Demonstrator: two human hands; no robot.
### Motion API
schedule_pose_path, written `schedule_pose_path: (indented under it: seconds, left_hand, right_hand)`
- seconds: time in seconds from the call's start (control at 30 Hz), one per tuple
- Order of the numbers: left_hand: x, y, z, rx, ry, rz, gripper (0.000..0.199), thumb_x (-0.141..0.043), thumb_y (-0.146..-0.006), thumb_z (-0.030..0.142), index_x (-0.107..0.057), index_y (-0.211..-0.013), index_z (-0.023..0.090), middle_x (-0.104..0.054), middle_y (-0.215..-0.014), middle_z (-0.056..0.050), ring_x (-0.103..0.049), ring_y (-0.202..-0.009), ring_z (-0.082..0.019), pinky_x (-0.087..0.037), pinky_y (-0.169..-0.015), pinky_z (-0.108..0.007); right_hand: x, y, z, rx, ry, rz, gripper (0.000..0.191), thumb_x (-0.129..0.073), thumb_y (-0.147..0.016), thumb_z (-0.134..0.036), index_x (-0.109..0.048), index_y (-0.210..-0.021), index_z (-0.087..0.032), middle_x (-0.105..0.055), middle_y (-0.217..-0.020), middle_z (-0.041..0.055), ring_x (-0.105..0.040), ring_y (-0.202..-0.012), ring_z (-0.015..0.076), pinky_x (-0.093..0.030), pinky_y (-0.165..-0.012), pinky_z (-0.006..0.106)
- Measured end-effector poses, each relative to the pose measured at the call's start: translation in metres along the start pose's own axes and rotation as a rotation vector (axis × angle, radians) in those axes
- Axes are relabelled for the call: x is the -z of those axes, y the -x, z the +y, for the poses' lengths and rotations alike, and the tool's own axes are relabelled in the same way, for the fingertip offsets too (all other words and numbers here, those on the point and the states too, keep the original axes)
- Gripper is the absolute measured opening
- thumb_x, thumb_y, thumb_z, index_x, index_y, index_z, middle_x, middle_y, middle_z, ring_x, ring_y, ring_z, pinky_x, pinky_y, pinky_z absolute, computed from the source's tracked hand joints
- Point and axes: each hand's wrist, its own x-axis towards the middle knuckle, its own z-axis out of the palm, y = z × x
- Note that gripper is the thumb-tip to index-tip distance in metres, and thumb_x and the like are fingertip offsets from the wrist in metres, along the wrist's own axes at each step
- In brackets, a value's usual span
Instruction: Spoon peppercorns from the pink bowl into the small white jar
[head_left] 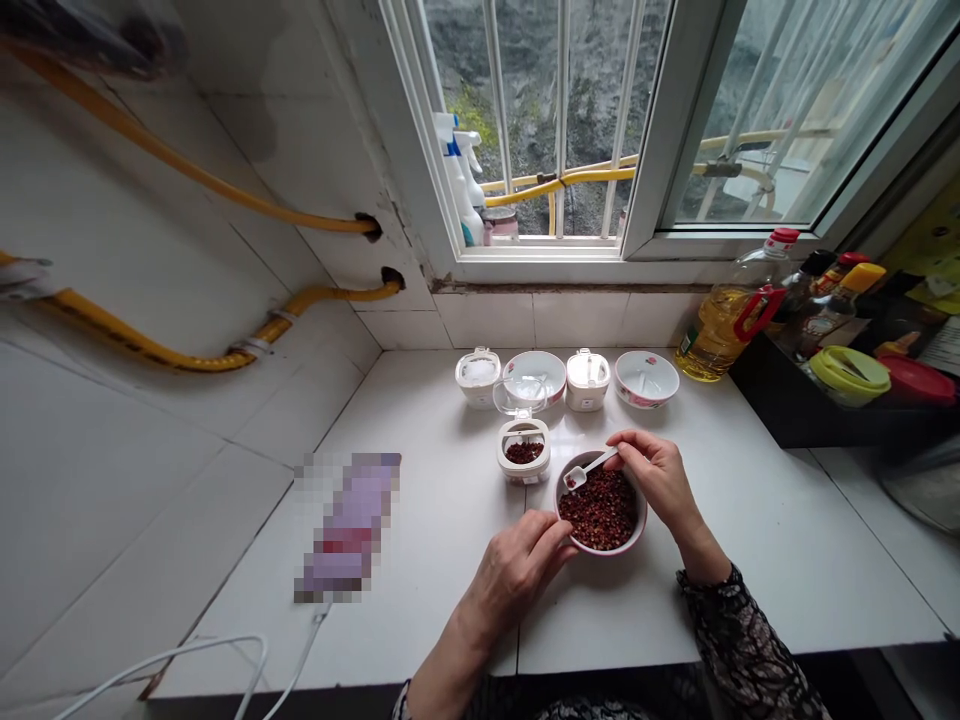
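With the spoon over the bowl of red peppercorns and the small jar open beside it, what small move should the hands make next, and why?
Probably carry the loaded spoon left to the open jar and tip it in. The right hand holds the spoon at the bowl's far rim with a few peppercorns in it, the left hand steadies the bowl, and the jar, lid up, looks only partly filled.

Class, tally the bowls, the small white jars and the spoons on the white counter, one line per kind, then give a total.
Bowls: 3
Small white jars: 3
Spoons: 1
Total: 7
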Motion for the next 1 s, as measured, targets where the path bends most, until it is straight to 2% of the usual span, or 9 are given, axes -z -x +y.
schedule_pose_path:
  seconds: [0.1, 0.23, 0.33, 0.43, 0.5, 0.57, 0.67, 0.8, 1.0]
  left_hand:
    - [0.000, 0.000, 0.000, 0.007, -0.008, -0.003, 0.017, -0.045, -0.102, 0.026, -0.056, -0.110, 0.015, -0.065, -0.090, -0.008, -0.065, -0.078, -0.016, -0.055, -0.065, -0.024]
    - [0.001, -0.001, 0.002, 0.005, -0.016, -0.003, 0.017, -0.044, -0.102, 0.025, -0.056, -0.109, 0.015, -0.065, -0.089, -0.008, -0.065, -0.077, -0.017, -0.055, -0.063, -0.025]
    - [0.002, -0.002, 0.002, -0.001, -0.018, 0.005, 0.018, -0.042, -0.103, 0.025, -0.056, -0.107, 0.014, -0.065, -0.087, -0.008, -0.063, -0.074, -0.017, -0.053, -0.061, -0.025]
    - [0.001, -0.002, 0.002, 0.002, -0.023, 0.008, 0.017, -0.043, -0.103, 0.024, -0.056, -0.109, 0.014, -0.064, -0.086, -0.007, -0.062, -0.073, -0.016, -0.051, -0.060, -0.024]
    - [0.000, -0.002, 0.002, 0.002, -0.026, 0.007, 0.017, -0.044, -0.103, 0.025, -0.056, -0.110, 0.014, -0.064, -0.087, -0.008, -0.062, -0.073, -0.017, -0.051, -0.060, -0.025]
    - [0.000, -0.002, 0.001, 0.001, -0.025, 0.006, 0.018, -0.044, -0.102, 0.025, -0.056, -0.110, 0.014, -0.065, -0.088, -0.008, -0.063, -0.074, -0.017, -0.052, -0.061, -0.025]
    - [0.000, -0.001, 0.000, 0.002, -0.017, 0.003, 0.017, -0.045, -0.102, 0.025, -0.056, -0.111, 0.015, -0.065, -0.089, -0.008, -0.064, -0.076, -0.016, -0.053, -0.063, -0.024]
    - [0.001, 0.000, 0.000, 0.001, -0.007, -0.007, 0.017, -0.046, -0.102, 0.025, -0.056, -0.111, 0.014, -0.065, -0.091, -0.009, -0.065, -0.079, -0.017, -0.055, -0.065, -0.025]
    - [0.001, 0.000, 0.000, 0.012, -0.003, -0.017, 0.016, -0.046, -0.102, 0.025, -0.055, -0.112, 0.016, -0.065, -0.091, -0.008, -0.066, -0.079, -0.016, -0.056, -0.066, -0.025]
  right_hand:
    - [-0.007, 0.000, -0.003, 0.040, -0.094, 0.031, 0.023, -0.060, -0.080, -0.038, -0.068, -0.085, -0.018, -0.075, -0.067, 0.0056, -0.071, -0.066, 0.0208, -0.057, -0.068, 0.033]
    - [-0.023, 0.003, -0.010, 0.205, -0.071, 0.077, 0.020, -0.056, -0.090, -0.036, -0.066, -0.095, -0.019, -0.076, -0.081, 0.0069, -0.073, -0.074, 0.0207, -0.058, -0.069, 0.034]
    - [-0.033, 0.006, -0.011, 0.474, 0.129, 0.085, 0.016, -0.052, -0.093, -0.025, -0.066, -0.100, -0.022, -0.076, -0.089, 0.0069, -0.072, -0.080, 0.0207, -0.056, -0.082, 0.040]
    - [-0.038, 0.008, -0.010, 0.780, 0.344, -0.016, 0.025, -0.047, -0.092, -0.012, -0.067, -0.101, -0.022, -0.076, -0.085, 0.0047, -0.070, -0.077, 0.0192, -0.049, -0.096, 0.046]
    - [-0.035, 0.008, -0.010, 0.863, 0.388, -0.029, 0.028, -0.045, -0.092, -0.008, -0.066, -0.103, -0.022, -0.075, -0.083, 0.0038, -0.068, -0.074, 0.0180, -0.048, -0.096, 0.045]
    - [-0.029, 0.008, -0.011, 0.841, 0.364, 0.034, 0.024, -0.047, -0.093, -0.010, -0.066, -0.103, -0.022, -0.075, -0.083, 0.0036, -0.068, -0.076, 0.0185, -0.048, -0.095, 0.044]
    - [-0.014, 0.007, -0.010, 0.673, 0.290, 0.122, 0.016, -0.050, -0.094, -0.018, -0.065, -0.099, -0.022, -0.073, -0.079, 0.0037, -0.068, -0.080, 0.0205, -0.052, -0.086, 0.040]
    - [0.005, 0.004, -0.004, 0.481, 0.290, 0.095, 0.015, -0.050, -0.093, -0.023, -0.065, -0.093, -0.021, -0.067, -0.072, 0.0019, -0.066, -0.070, 0.0191, -0.053, -0.071, 0.033]
    - [0.005, 0.003, 0.003, 0.586, 0.513, -0.012, 0.018, -0.047, -0.091, -0.015, -0.064, -0.087, -0.021, -0.072, -0.080, 0.0050, -0.064, -0.076, 0.0209, -0.047, -0.080, 0.037]
